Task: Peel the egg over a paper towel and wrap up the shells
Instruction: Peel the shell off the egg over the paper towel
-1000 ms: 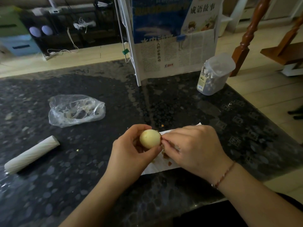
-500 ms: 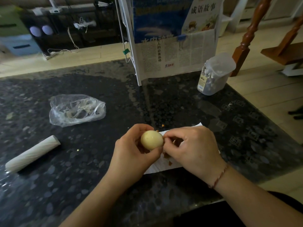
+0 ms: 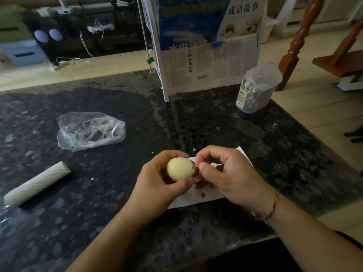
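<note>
Egg point(image 3: 180, 169) mostly bare, cupped in left hand point(image 3: 157, 185) above paper towel point(image 3: 188, 201). Right hand point(image 3: 229, 171) fingertips pinch brown shell flake at egg's right end. Best peel gently, drop flakes onto shell pile point(image 3: 202, 185) on towel, not counter.

Home, stair baluster point(image 3: 298, 42), newspaper rack point(image 3: 208, 61)

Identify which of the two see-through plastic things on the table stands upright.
The lidded jar, at the far right by the newspaper. The bag lies crumpled flat at the left.
</note>
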### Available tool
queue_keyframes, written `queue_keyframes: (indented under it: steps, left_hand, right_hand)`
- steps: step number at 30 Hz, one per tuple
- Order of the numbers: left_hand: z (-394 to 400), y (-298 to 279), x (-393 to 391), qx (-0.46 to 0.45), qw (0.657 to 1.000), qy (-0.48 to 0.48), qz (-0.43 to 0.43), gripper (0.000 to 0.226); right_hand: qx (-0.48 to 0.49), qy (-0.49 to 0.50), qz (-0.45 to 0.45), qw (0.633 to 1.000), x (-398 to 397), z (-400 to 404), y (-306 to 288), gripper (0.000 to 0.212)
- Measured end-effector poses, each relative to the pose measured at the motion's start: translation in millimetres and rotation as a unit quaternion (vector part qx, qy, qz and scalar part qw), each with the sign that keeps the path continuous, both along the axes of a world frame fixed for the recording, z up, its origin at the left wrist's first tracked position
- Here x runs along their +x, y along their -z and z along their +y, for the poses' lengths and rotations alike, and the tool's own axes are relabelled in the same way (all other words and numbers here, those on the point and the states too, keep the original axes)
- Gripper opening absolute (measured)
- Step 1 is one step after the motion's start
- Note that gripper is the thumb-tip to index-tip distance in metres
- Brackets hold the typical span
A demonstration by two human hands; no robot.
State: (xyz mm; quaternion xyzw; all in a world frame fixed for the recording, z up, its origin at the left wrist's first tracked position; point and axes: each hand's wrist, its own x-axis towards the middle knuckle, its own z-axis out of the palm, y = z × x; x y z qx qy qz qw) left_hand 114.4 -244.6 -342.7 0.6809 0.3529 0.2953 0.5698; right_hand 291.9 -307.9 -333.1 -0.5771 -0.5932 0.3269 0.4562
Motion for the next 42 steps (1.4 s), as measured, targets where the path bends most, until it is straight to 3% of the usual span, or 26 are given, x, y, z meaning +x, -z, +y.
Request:
queue_keyframes:
  steps: [5, 14, 18, 23, 29, 32, 33, 35, 36, 38, 40, 42]
  left_hand:
    - [0.0, -1.4, -3.1, -0.057, 0.998, -0.008, -0.040, 0.035]
    - [0.5, -4.2, -3.3, -0.118, 0.990, 0.008, -0.078, 0.037]
    - [1.3, -2.1, -6.8, -0.157, 0.981, 0.026, -0.115, 0.038]
    - [2.3, -3.0, -8.1, -0.187, 0.970, 0.051, -0.144, 0.037]
    - [3.3, -3.7, -8.9, -0.201, 0.964, 0.070, -0.159, 0.036]
    - [4.3, -1.8, -10.1, -0.214, 0.960, 0.071, -0.163, 0.038]
    - [4.3, -0.9, -10.0, -0.224, 0.956, 0.072, -0.173, 0.038]
    - [3.9, 0.0, -9.0, -0.252, 0.943, 0.077, -0.202, 0.038]
    - [3.3, 0.3, -7.5, -0.267, 0.936, 0.081, -0.215, 0.039]
    - [2.2, 0.4, -5.1, -0.302, 0.919, 0.090, -0.238, 0.043]
    - [1.0, -0.1, -3.3, -0.335, 0.903, 0.095, -0.252, 0.054]
    - [-0.8, -0.9, -1.4, -0.362, 0.888, 0.098, -0.265, 0.068]
  right_hand:
    - [-0.027, -0.018, 0.081, 0.996, 6.6, 1.2, -2.5, 0.012]
    - [-0.031, 0.001, 0.096, 0.995, 9.6, 0.7, -2.4, 0.014]
    - [-0.053, -0.015, 0.179, 0.982, 6.8, 0.2, -4.4, 0.024]
    - [-0.072, -0.015, 0.275, 0.959, 5.5, 1.7, -9.1, 0.019]
    - [-0.061, 0.013, 0.275, 0.959, 10.2, 2.8, -8.4, 0.019]
    - [-0.045, 0.063, 0.227, 0.971, 15.5, 4.7, -5.4, 0.018]
    - [-0.027, 0.088, 0.155, 0.984, 17.3, 4.3, -4.1, 0.016]
    - [-0.004, 0.111, -0.080, 0.991, 20.0, 3.4, -1.7, 0.009]
    - [-0.018, 0.099, -0.180, 0.979, 19.9, 2.6, 0.3, 0.005]
    - [-0.060, 0.079, -0.294, 0.951, 17.1, 0.1, 3.5, 0.009]
    - [-0.016, 0.085, -0.299, 0.950, 14.9, -0.3, 1.5, 0.007]
    - [0.066, 0.069, -0.172, 0.980, 11.3, -2.6, -7.2, 0.008]
